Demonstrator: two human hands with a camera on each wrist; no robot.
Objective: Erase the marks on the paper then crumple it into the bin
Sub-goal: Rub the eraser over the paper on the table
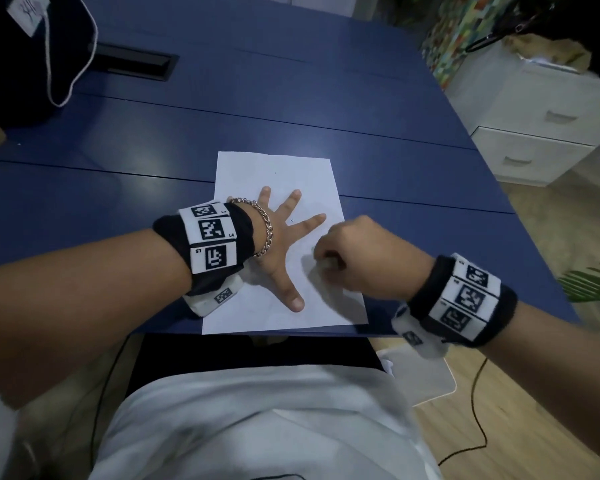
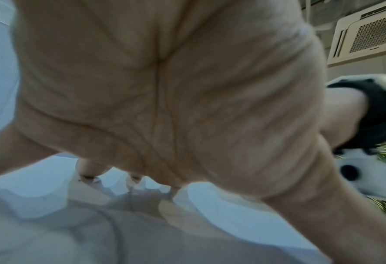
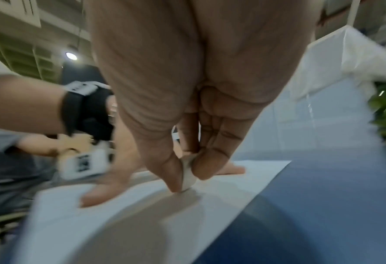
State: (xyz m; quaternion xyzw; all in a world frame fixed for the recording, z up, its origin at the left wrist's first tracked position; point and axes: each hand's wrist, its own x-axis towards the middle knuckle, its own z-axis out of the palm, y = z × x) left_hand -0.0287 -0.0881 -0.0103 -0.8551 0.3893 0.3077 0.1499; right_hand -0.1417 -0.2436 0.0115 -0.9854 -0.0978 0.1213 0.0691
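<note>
A white sheet of paper (image 1: 281, 174) lies at the near edge of the blue table (image 1: 222, 109). My left hand (image 1: 284, 237) is spread flat on the paper's middle, fingers straight, pressing it down. My right hand (image 1: 326, 263) pinches a small white eraser (image 3: 188, 176) between thumb and fingers, its lower end touching the paper (image 3: 232, 176) near the right edge. In the left wrist view the palm (image 2: 164, 100) fills the frame with the fingertips on the sheet (image 2: 232, 210). Faint small marks show on the paper near the left fingers. No bin is clearly seen.
A black bag (image 1: 25, 57) with a white cord sits at the table's far left, beside a black cable slot (image 1: 132, 62). A white drawer unit (image 1: 541, 133) stands to the right of the table. A green plant (image 1: 593, 282) is near my right wrist.
</note>
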